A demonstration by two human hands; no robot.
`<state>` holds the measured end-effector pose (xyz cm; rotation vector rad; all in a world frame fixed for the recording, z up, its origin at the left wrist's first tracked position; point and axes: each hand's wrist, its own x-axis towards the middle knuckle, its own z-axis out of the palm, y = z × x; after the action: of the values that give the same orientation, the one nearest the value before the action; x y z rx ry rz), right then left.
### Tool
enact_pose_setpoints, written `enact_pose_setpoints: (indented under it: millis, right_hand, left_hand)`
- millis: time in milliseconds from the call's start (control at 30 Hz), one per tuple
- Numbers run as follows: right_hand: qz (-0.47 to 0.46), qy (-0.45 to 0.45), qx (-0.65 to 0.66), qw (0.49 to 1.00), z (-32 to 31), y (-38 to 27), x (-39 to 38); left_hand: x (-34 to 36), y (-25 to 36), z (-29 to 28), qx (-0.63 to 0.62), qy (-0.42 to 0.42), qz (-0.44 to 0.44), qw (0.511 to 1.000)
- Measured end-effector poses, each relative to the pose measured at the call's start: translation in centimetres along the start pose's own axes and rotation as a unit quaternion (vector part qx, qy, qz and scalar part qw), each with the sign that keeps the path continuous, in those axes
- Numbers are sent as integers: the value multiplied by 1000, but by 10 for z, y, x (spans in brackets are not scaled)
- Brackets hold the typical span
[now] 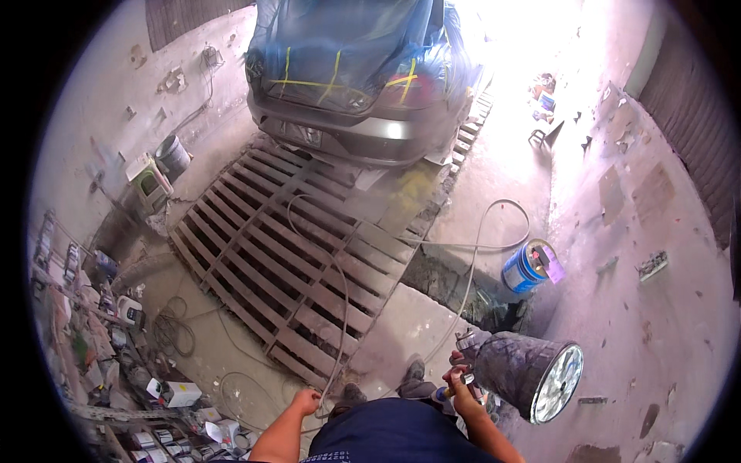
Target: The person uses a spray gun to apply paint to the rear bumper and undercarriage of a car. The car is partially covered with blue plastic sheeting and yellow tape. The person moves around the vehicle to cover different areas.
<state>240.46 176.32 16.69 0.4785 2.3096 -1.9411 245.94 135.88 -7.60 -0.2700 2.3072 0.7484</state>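
My right hand (461,386) is wrapped round the handle of a spray gun (468,343). Its big dark paint cup (519,368) tilts to the right, with the pale round end facing me. At the lower middle, my left hand (306,401) is closed on a thin grey air hose (345,309), which loops forward across a slatted floor grate (297,266). Ahead stands a car (347,127), well apart from both hands. Blue plastic sheeting (332,46) with yellow tape strips covers its rear, leaving the grey bumper bare.
Cans, boxes and bottles crowd a shelf (100,409) at the lower left. To the right, a blue bucket (525,266) stands beside a broken-edged floor trench (471,289). A grey bucket (173,154) and a pale stool (147,179) sit by the left wall. Hose coils (174,332) lie on the floor.
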Motion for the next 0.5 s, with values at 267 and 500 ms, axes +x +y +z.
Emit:
enact_pose_setpoints:
  millis: [267, 500]
  right_hand:
    - [-59, -34, -55, 996, 53, 3, -60]
    - [-120, -8, -45, 992, 72, -9, -82]
  left_hand:
    - [-13, -139, 42, -117, -95, -118, 982]
    - [0, -80, -3, -23, 41, -14, 999]
